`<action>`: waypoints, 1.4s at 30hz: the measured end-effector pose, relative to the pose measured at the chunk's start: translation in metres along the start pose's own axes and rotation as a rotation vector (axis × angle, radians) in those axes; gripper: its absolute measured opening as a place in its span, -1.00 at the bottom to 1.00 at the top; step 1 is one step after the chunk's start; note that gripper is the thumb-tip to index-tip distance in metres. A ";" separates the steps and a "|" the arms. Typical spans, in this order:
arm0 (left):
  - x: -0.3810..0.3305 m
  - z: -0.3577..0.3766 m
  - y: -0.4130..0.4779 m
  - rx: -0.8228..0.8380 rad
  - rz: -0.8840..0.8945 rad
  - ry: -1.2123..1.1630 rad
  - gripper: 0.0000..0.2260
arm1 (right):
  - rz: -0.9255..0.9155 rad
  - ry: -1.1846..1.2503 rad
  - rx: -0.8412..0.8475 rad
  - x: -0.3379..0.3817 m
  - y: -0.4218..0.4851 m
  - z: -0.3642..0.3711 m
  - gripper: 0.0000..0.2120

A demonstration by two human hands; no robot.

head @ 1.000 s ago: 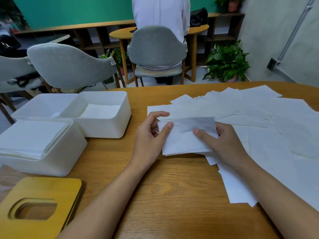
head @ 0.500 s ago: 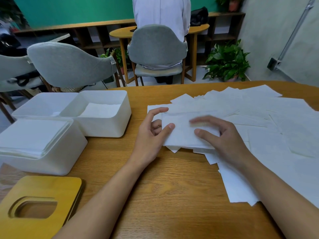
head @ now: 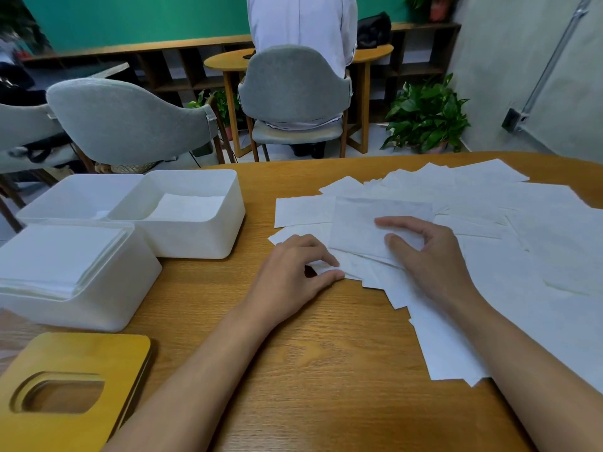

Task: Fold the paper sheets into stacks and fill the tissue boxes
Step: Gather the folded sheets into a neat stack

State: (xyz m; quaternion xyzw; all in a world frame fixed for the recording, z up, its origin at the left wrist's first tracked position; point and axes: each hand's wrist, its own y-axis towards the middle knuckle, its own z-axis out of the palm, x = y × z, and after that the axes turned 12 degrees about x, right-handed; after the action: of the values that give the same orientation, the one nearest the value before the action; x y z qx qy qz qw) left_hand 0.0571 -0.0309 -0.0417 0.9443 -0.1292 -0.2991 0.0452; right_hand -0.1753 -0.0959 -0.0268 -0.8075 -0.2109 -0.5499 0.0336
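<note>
The left hand (head: 293,275) pinches the corner of a lower sheet (head: 355,270). The right hand (head: 427,256) lies loose, fingertips pressing the folded sheet (head: 355,223) atop it, right of the white tissue boxes (head: 195,243).

— Entry one?
— Left hand (head: 293,275): bare, slim fingers, knuckles plainly showing.
— Joined to?
— Left forearm (head: 195,370): bare along the whole length in view, down to the bottom edge.
— Entry two?
— Right hand (head: 427,256): bare, same slim build. Nails on both hands are too small to judge.
— And its arm?
— Right forearm (head: 538,370): bare likewise, out to the lower right corner.
— Clothing?
— Cannot tell. Only hands and forearms show.
</note>
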 end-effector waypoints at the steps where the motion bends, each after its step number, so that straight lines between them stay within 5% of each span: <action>1: -0.001 0.001 0.000 -0.002 0.000 0.001 -0.84 | -0.003 -0.002 -0.001 0.000 0.000 0.000 -0.73; 23: -0.014 0.003 0.003 -0.128 -0.016 -0.203 -0.95 | -0.016 -0.007 0.035 0.001 -0.001 0.004 -0.79; 31: -0.018 -0.004 0.001 -0.336 0.091 -0.122 -0.93 | -0.044 0.021 0.056 0.005 -0.002 0.002 -0.82; 42: -0.023 -0.014 -0.002 -0.556 -0.035 -0.347 -0.94 | -0.147 0.054 0.354 0.015 -0.014 0.006 -0.44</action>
State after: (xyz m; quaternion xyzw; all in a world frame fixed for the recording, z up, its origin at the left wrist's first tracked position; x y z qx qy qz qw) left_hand 0.0473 -0.0229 -0.0181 0.8330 -0.0320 -0.4800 0.2733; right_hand -0.1707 -0.0773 -0.0184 -0.7562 -0.3617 -0.5268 0.1405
